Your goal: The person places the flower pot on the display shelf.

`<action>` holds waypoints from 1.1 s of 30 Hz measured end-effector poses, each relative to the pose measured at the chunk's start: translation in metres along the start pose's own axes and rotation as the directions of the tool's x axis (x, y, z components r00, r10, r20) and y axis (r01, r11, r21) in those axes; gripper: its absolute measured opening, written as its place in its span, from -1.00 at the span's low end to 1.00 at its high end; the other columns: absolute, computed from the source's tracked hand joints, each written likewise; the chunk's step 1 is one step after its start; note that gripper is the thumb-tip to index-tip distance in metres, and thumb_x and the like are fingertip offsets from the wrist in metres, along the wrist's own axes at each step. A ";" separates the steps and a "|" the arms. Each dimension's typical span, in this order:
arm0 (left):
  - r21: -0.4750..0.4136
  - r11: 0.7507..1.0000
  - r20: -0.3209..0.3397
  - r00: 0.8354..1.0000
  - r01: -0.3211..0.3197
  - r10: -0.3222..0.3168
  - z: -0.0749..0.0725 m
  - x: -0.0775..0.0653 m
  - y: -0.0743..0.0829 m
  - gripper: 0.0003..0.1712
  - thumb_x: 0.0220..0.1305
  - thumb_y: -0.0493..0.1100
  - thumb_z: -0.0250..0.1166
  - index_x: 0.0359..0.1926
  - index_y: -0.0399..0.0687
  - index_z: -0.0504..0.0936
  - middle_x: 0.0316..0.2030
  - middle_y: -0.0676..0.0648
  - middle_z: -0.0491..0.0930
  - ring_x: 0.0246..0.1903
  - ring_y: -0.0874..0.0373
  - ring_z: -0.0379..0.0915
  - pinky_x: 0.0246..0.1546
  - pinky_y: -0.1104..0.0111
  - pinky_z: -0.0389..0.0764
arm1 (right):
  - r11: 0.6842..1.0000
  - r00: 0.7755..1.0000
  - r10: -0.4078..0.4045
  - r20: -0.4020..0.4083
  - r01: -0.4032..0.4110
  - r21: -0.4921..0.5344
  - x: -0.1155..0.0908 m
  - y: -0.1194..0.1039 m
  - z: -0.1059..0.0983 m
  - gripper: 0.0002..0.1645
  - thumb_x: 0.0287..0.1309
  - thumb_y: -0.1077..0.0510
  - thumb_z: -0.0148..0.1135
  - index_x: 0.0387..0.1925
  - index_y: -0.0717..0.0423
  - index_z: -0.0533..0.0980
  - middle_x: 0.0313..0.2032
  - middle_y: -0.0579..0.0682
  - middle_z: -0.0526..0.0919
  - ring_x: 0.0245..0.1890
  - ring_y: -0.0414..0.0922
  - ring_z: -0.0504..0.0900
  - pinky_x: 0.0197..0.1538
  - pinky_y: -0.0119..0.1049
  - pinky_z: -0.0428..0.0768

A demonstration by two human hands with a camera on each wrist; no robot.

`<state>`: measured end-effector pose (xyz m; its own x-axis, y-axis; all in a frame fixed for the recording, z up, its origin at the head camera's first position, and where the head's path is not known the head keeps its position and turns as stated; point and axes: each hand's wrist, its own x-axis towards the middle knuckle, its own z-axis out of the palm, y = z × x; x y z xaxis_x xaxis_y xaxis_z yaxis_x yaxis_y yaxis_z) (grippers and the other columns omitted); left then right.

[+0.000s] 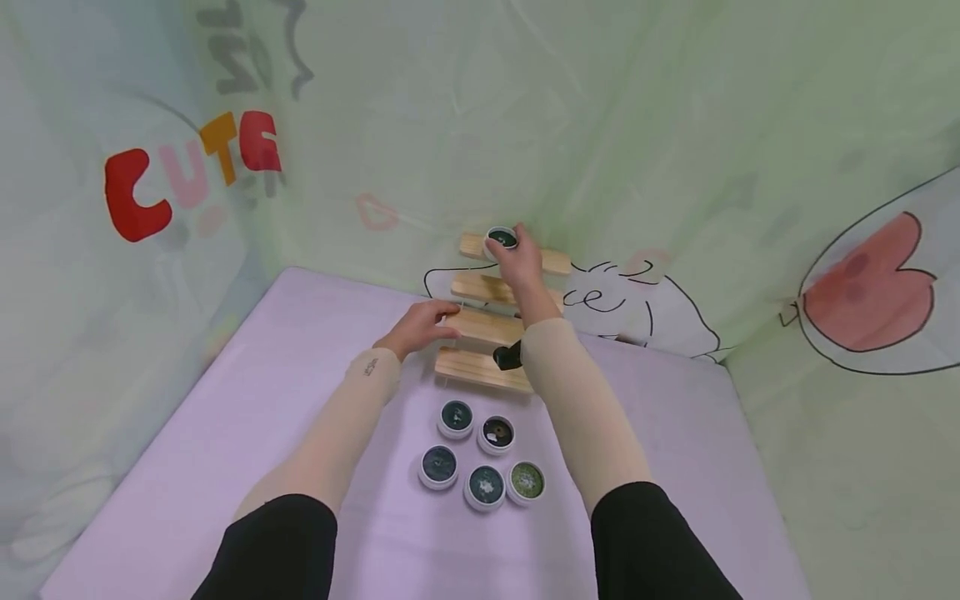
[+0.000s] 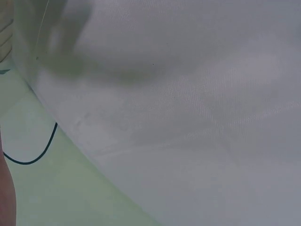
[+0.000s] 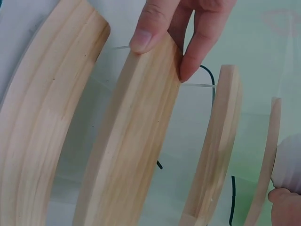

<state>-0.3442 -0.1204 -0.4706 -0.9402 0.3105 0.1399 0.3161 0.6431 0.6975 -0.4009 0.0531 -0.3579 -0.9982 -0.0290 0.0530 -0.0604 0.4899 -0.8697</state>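
A tiered wooden rack [image 1: 483, 326] with pale planks joined by clear supports stands at the back of the table. My left hand [image 1: 422, 327] pinches the left end of its second plank from the bottom; thumb and fingertips [image 3: 141, 40] show on that plank [image 3: 134, 136] in the right wrist view. Up at the top plank [image 1: 555, 262], my right hand [image 1: 522, 260] holds a small round white jar [image 1: 501, 238] with a dark green top. That jar [image 3: 288, 162] appears beside the top plank at the right edge of the right wrist view.
Several similar round jars [image 1: 456, 419] with dark or green tops stand in front of the rack on the lilac tabletop [image 1: 300, 383]. A printed pale green curtain [image 1: 420, 125] hangs close behind the rack. A small black object [image 1: 507, 357] shows beside the right sleeve.
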 end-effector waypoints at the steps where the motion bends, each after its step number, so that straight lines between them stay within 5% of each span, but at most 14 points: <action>1: 0.000 1.000 -0.003 1.000 -0.002 0.002 0.000 -0.001 0.000 -0.34 0.01 -0.01 0.37 0.15 -0.16 0.47 0.14 -0.12 0.47 0.12 0.06 0.38 0.16 0.29 0.44 | 1.000 1.000 0.004 0.003 -0.004 0.001 0.000 -0.001 0.000 -0.09 0.16 -0.13 0.14 0.42 -0.04 -0.05 0.35 0.04 0.17 0.28 -0.06 0.25 0.28 -0.22 0.36; 9: -0.007 1.000 -0.006 1.000 -0.023 0.023 -0.004 -0.006 0.005 -0.35 0.04 -0.05 0.37 0.15 -0.21 0.46 0.14 -0.17 0.47 0.12 0.01 0.39 0.16 0.25 0.45 | 0.999 0.999 0.028 0.016 -0.028 0.022 -0.003 -0.008 0.000 -0.07 0.15 -0.16 0.14 0.42 -0.12 -0.08 0.40 -0.05 0.07 0.35 -0.10 0.16 0.32 -0.25 0.30; 16: -0.033 0.998 -0.004 0.998 -0.062 0.062 -0.001 -0.007 0.000 -0.31 -0.01 0.12 0.36 0.11 -0.15 0.51 0.09 -0.13 0.51 0.07 0.07 0.43 0.09 0.35 0.49 | 0.998 0.998 0.055 0.016 -0.056 0.036 -0.002 -0.007 0.001 -0.04 0.14 -0.14 0.16 0.43 -0.08 -0.12 0.42 -0.06 0.01 0.38 -0.13 0.08 0.35 -0.29 0.25; 20: -0.032 0.999 0.007 0.999 -0.036 0.036 -0.002 -0.007 0.004 -0.34 0.03 0.00 0.37 0.14 -0.22 0.48 0.12 -0.16 0.48 0.11 0.01 0.40 0.15 0.26 0.45 | 0.998 0.999 0.044 0.012 -0.045 0.038 0.001 -0.004 0.001 0.00 0.12 -0.16 0.18 0.43 -0.05 -0.12 0.42 -0.02 0.02 0.35 -0.11 0.13 0.33 -0.27 0.28; 26: 0.017 1.000 0.054 0.999 0.000 0.000 0.005 -0.007 0.010 -0.35 0.05 -0.04 0.36 0.15 -0.21 0.46 0.13 -0.15 0.48 0.11 0.02 0.40 0.16 0.25 0.44 | 1.000 0.999 -0.020 -0.032 0.020 0.011 0.000 0.012 -0.002 -0.30 0.08 -0.12 0.23 0.15 0.16 0.28 0.04 0.14 0.45 -0.02 -0.02 0.43 0.06 -0.17 0.48; 33: 0.055 0.998 0.044 0.998 -0.043 0.041 0.013 0.000 0.005 -0.37 0.03 -0.02 0.37 0.13 -0.18 0.48 0.09 -0.14 0.51 0.07 0.03 0.43 0.12 0.25 0.47 | 0.995 0.992 -0.098 -0.081 0.097 -0.012 -0.006 0.029 -0.008 -0.46 0.05 -0.10 0.28 -0.13 0.19 0.32 -0.24 0.09 0.45 -0.25 -0.04 0.36 -0.22 -0.23 0.41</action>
<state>-0.3411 -0.1078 -0.4763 -0.9200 0.3670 0.1374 0.3630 0.6662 0.6515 -0.3968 0.0741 -0.3798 -0.9841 -0.0059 0.1774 -0.1569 0.4955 -0.8543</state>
